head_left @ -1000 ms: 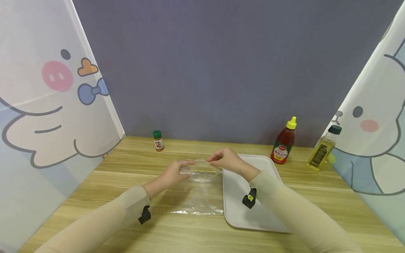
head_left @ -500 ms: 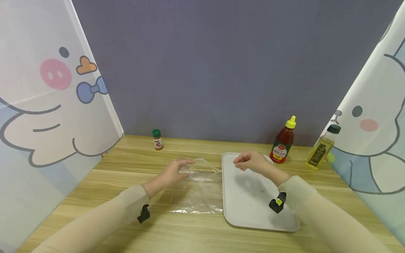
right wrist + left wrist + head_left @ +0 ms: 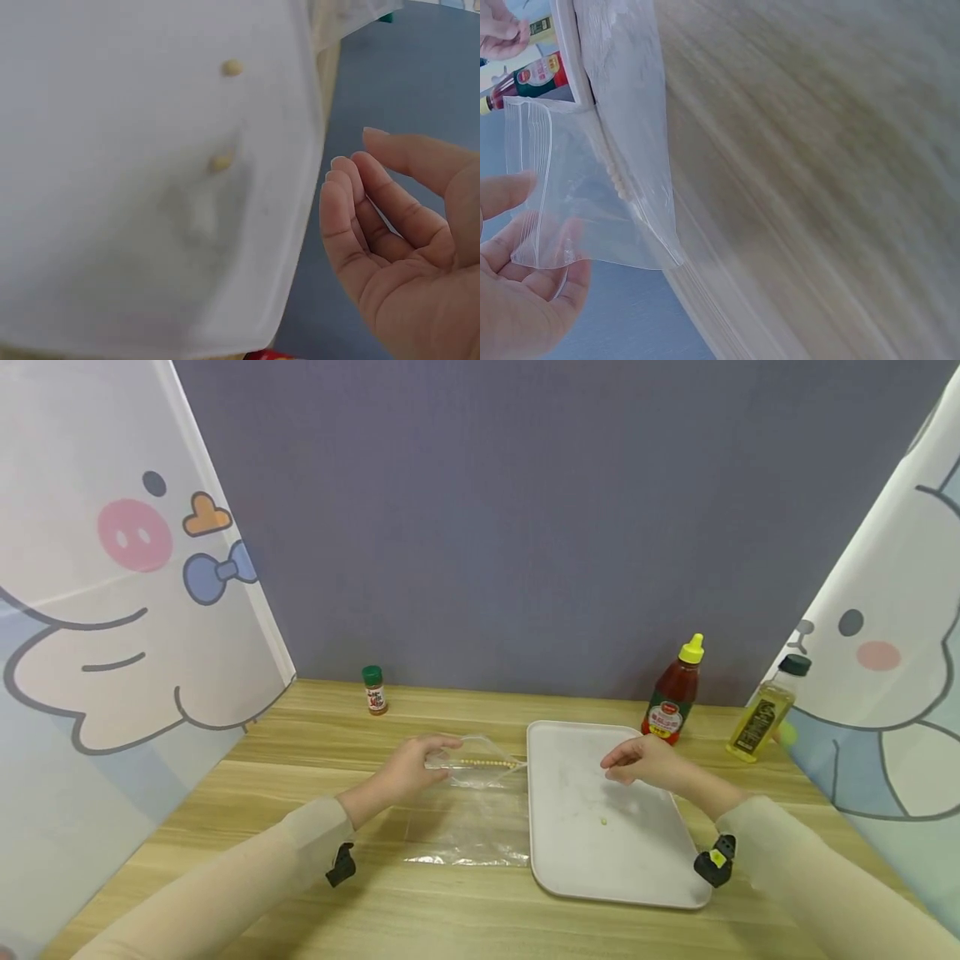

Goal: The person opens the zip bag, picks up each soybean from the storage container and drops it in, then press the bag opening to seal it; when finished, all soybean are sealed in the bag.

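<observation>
My left hand [image 3: 405, 775] grips the mouth of a clear zip-lock bag [image 3: 468, 831], which bulges apart at the top. In the left wrist view, the thumb and fingers sit at the bag's zip edge [image 3: 546, 150]. A row of small round yellow beans [image 3: 487, 764], perhaps soybeans, lies inside the bag. To the right, my right hand [image 3: 651, 763] hovers over a white tray [image 3: 558, 868] with gently bent fingers and nothing between them. Two loose beans show on the tray in the right wrist view: one bean [image 3: 232, 67] and another bean [image 3: 220, 163] in the hand's shadow.
Behind the tray stand a red sauce bottle [image 3: 670, 697] with a yellow cap and an oil bottle [image 3: 763, 718]. At the back left is a small green-capped spice jar [image 3: 375, 695]. A grey panel [image 3: 480, 527] closes off the table's far side.
My right hand has moved from the bag's mouth rightward to over the tray, baring beans on it. The left hand keeps its hold on the bag and has hardly moved.
</observation>
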`<state>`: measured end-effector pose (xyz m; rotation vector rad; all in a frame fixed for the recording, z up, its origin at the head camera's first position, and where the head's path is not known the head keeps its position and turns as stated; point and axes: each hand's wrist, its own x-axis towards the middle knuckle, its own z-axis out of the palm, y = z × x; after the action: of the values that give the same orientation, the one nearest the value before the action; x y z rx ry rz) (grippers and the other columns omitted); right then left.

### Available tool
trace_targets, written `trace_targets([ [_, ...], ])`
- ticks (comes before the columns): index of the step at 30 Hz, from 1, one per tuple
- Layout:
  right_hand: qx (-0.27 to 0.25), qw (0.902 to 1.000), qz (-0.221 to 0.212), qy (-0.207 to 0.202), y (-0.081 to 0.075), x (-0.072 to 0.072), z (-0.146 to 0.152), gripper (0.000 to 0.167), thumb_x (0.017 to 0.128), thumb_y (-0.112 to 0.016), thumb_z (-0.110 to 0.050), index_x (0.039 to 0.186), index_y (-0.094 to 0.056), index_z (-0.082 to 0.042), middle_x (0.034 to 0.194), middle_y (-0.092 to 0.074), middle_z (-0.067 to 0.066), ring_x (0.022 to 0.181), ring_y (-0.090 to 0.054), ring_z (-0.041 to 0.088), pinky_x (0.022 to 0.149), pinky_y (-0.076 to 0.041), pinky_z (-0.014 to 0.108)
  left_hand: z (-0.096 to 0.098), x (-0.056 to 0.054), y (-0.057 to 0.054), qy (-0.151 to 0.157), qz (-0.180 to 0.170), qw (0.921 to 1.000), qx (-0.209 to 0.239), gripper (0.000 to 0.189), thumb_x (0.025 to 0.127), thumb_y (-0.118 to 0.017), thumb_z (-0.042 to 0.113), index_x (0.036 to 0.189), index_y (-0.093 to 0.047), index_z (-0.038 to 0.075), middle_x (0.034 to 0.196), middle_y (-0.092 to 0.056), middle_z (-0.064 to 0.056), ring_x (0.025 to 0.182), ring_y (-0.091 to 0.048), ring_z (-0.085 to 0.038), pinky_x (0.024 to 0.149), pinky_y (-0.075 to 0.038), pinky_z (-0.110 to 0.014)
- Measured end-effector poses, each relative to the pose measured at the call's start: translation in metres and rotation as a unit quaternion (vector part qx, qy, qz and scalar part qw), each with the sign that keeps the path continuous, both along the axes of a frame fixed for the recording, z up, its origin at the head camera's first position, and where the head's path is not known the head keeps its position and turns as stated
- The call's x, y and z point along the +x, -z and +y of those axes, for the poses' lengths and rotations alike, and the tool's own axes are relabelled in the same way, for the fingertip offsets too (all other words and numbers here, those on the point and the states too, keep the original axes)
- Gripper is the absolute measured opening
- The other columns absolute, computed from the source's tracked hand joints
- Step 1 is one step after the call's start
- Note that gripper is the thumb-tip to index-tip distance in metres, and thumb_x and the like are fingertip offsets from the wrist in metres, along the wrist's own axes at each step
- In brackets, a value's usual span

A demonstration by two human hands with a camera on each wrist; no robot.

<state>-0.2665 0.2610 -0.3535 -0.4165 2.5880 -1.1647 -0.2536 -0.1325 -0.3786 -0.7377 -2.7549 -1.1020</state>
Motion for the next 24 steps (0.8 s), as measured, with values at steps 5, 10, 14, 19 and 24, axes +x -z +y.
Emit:
trace_targets([
  [5, 0.032, 0.9994, 0.003, -0.016, 0.007, 0.007, 0.013, 0.024, 0.086, -0.070, -0.010, 0.105, -0.069, 0.005, 0.094, -0.072, 0.009, 0.079, -0.060, 0.013, 0.071, -0.056, 0.027, -0.001, 0.000, 0.001, 0.002, 0.010, 1.0000, 0.002, 0.048, 0.081, -0.071, -0.002, 0.128, -0.060, 0.003, 0.127, -0.064, -0.014, 0.108, -0.064, -0.032, 0.093, -0.054, -0.048],
  [10, 0.044, 0.9982, -0.002, -0.040, 0.015, 0.015, 0.023, 0.022, 0.084, -0.072, -0.009, 0.101, -0.069, 0.005, 0.091, -0.070, 0.009, 0.079, -0.058, 0.015, 0.066, -0.052, 0.024, 0.000, -0.001, 0.002, 0.000, -0.011, 0.9999, 0.009, 0.048, 0.083, -0.071, -0.001, 0.129, -0.060, 0.005, 0.128, -0.063, -0.014, 0.110, -0.063, -0.032, 0.094, -0.054, -0.047],
  [14, 0.048, 0.9978, -0.011, -0.045, 0.021, 0.018, 0.026, 0.023, 0.081, -0.076, -0.010, 0.099, -0.069, 0.002, 0.086, -0.066, 0.005, 0.077, -0.055, 0.015, 0.063, -0.051, 0.021, -0.001, -0.002, 0.002, 0.001, -0.017, 0.9998, 0.009, 0.047, 0.084, -0.070, -0.001, 0.129, -0.060, 0.005, 0.129, -0.063, -0.013, 0.112, -0.062, -0.033, 0.095, -0.053, -0.047],
  [19, 0.029, 0.9975, -0.015, -0.062, 0.030, 0.019, 0.024, 0.023, 0.077, -0.078, -0.006, 0.095, -0.067, 0.004, 0.078, -0.062, 0.003, 0.070, -0.054, 0.011, 0.060, -0.049, 0.020, -0.001, 0.000, 0.000, -0.003, -0.022, 0.9997, 0.011, 0.046, 0.085, -0.070, -0.001, 0.129, -0.060, 0.005, 0.130, -0.062, -0.014, 0.113, -0.062, -0.033, 0.097, -0.052, -0.050],
  [24, 0.015, 0.9977, -0.016, -0.064, 0.034, 0.021, 0.019, 0.022, 0.074, -0.080, -0.003, 0.090, -0.067, 0.004, 0.073, -0.059, 0.002, 0.065, -0.052, 0.010, 0.055, -0.047, 0.020, -0.001, 0.002, -0.001, -0.009, -0.024, 0.9996, 0.008, 0.047, 0.084, -0.071, -0.001, 0.129, -0.061, 0.007, 0.130, -0.062, -0.013, 0.112, -0.062, -0.032, 0.095, -0.054, -0.047],
])
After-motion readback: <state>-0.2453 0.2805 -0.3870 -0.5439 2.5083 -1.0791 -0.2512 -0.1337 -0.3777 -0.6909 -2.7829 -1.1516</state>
